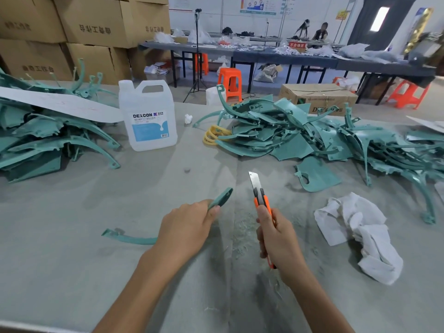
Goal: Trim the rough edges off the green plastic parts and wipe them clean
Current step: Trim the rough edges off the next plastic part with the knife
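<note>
Left hand point(186, 228) grips a curved green part point(219, 197), one end sticking out past the fingers, the other end out left of the wrist. Right hand point(276, 239) clamped round an orange knife point(260, 200), blade up, tip apart from the part. Hands apart, side by side above the table point(72, 272). White rag point(360, 234) right of right hand. Piles of green parts: one point(300, 135) beyond right hand, one point(48, 135) far left. Jug point(147, 116) beyond left hand. Shavings on the table between the hands.
</note>
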Demonstrator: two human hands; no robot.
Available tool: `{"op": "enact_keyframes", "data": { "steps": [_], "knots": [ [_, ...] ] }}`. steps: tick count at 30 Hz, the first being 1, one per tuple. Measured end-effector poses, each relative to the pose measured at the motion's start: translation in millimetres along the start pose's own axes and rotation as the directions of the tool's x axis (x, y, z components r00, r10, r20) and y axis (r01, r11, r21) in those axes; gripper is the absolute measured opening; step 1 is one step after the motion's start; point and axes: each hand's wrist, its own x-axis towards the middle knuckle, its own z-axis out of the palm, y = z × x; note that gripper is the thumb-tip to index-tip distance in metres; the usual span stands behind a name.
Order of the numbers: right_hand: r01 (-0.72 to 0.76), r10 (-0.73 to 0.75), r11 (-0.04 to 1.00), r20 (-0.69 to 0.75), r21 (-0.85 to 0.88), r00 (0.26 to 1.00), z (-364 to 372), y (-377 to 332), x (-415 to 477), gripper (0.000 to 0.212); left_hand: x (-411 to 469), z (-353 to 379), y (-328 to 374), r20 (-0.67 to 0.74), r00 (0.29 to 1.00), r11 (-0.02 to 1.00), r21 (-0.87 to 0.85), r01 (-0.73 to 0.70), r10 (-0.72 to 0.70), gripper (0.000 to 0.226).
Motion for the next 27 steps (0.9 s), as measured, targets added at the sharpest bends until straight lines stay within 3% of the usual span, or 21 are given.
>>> {"op": "enact_keyframes", "data": {
  "steps": [2, 5, 7, 9, 15, 19, 23, 27],
  "knots": [
    [-0.074, 0.059, 0.974, 0.074, 0.213, 0.995, 1.9, -6.7, -3.9, 0.044, -4.1, -4.3, 0.7, -0.107, 0.994, 0.999, -0.010, -0.034, 0.033, 0.036],
    [-0.201, 0.124, 0.839, 0.181, 0.505, 0.976, 5.8, -23.1, -8.3, 0.049, -10.9, -13.1, 11.9, -0.279, 0.944, 0.952, -0.195, -0.236, 0.177, 0.042],
    [-0.183, 0.076, 0.806, 0.209, 0.563, 0.975, 6.6, -36.5, -9.3, 0.053, -16.0, -15.2, 20.3, -0.325, 0.917, 0.895, -0.300, -0.331, 0.230, 0.039],
    [-0.102, -0.022, 0.808, 0.203, 0.580, 0.979, 6.7, -49.0, -12.3, 0.052, -21.6, -15.6, 23.5, -0.320, 0.927, 0.847, -0.420, -0.326, 0.198, 0.032],
    [0.292, -0.358, 0.866, 0.095, 0.405, 0.929, 1.7, -75.0, -24.9, 0.020, -33.5, -26.8, 32.5, -0.168, 0.977, 0.663, -0.718, -0.211, 0.129, 0.032],
    [0.449, -0.473, 0.863, 0.059, 0.233, 0.879, -2.9, -83.9, -30.3, 0.038, -35.6, -35.8, 44.3, -0.100, 0.988, 0.459, -0.877, -0.144, 0.119, 0.031],
    [0.467, -0.470, 0.881, 0.034, 0.077, 0.882, -12.0, -79.1, -32.7, 0.040, -34.5, -36.6, 42.2, -0.070, 0.997, 0.384, -0.920, -0.073, 0.022, 0.028],
    [0.425, -0.428, 0.903, 0.040, 0.066, 0.903, -17.5, -81.1, -29.0, 0.058, -40.8, -40.7, 45.0, -0.162, 0.986, 0.346, -0.924, -0.165, 0.036, 0.011]
  ]
}}
